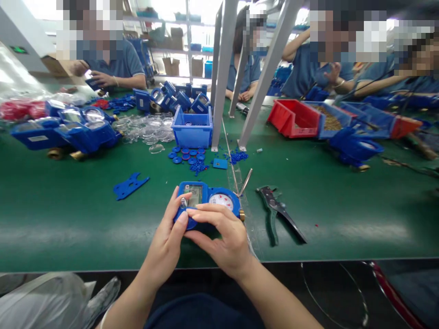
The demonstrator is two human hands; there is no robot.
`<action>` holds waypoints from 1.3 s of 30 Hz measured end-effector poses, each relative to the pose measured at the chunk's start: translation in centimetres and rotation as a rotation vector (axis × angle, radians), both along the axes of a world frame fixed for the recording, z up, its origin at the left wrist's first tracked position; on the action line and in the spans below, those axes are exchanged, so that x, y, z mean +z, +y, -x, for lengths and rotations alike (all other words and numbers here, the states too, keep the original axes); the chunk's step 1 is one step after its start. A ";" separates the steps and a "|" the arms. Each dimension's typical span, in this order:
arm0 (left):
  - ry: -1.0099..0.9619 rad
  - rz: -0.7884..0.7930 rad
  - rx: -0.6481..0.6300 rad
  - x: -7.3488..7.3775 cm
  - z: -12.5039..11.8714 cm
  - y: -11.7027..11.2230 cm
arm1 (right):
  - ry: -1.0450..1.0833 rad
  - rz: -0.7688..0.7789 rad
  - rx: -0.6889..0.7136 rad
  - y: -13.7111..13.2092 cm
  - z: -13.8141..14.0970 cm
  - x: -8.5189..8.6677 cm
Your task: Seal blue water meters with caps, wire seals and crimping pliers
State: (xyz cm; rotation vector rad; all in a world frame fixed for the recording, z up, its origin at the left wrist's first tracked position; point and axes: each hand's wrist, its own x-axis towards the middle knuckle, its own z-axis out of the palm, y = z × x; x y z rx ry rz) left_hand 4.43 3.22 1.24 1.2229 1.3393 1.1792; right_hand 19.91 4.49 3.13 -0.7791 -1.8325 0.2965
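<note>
Both my hands are on a blue water meter point(206, 194) with a small display window, a round white dial and a brass end at its right. My left hand point(168, 233) is wrapped round the meter's left side, thumb on its front edge. Across the front, my right hand point(224, 235) is closed on the housing, its fingertips near the lower edge of the display. Parts of the meter are hidden behind my fingers. Tweezers point(245, 183) lie just beyond it, and green-handled wire strippers point(276, 212) lie to the right. A flat blue plastic piece point(131, 186) is at the left.
A blue bin point(192, 130) stands ahead beside grey metal posts point(224, 68), with small blue parts in front. More blue meters point(70, 130) and clear covers point(147, 128) are at the left. A red bin point(295, 119) stands at the right. Several co-workers sit across the table.
</note>
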 end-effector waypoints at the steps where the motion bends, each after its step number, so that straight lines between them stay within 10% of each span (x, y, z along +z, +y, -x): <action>1: -0.010 0.011 -0.005 0.1 -0.1 0.1 | 0.007 0.030 0.004 0.5 -0.9 0.6; 4: -0.032 0.040 -0.044 0.1 0.0 0.0 | -0.073 0.124 -0.099 3.3 -5.1 2.0; 7: 0.031 0.013 -0.106 -0.5 0.9 0.1 | -0.653 0.234 -0.274 7.3 -9.7 1.8; 10: 0.158 0.002 -0.213 -1.0 2.2 0.9 | -1.157 0.337 -0.179 10.4 -12.0 0.2; 15: 0.299 -0.057 -0.288 -0.2 3.0 2.4 | -1.356 0.320 -0.056 12.1 -11.1 -2.3; 24: 0.170 -0.206 -0.141 -1.5 0.5 1.7 | -1.095 0.307 -0.289 10.9 -9.7 2.6; 30: 0.192 -0.206 -0.011 -1.5 -0.7 1.2 | -0.680 0.502 0.104 4.9 -4.9 7.0; 39: 0.127 -0.196 -0.165 -1.3 0.2 1.3 | -0.701 0.331 0.346 4.5 -2.8 6.6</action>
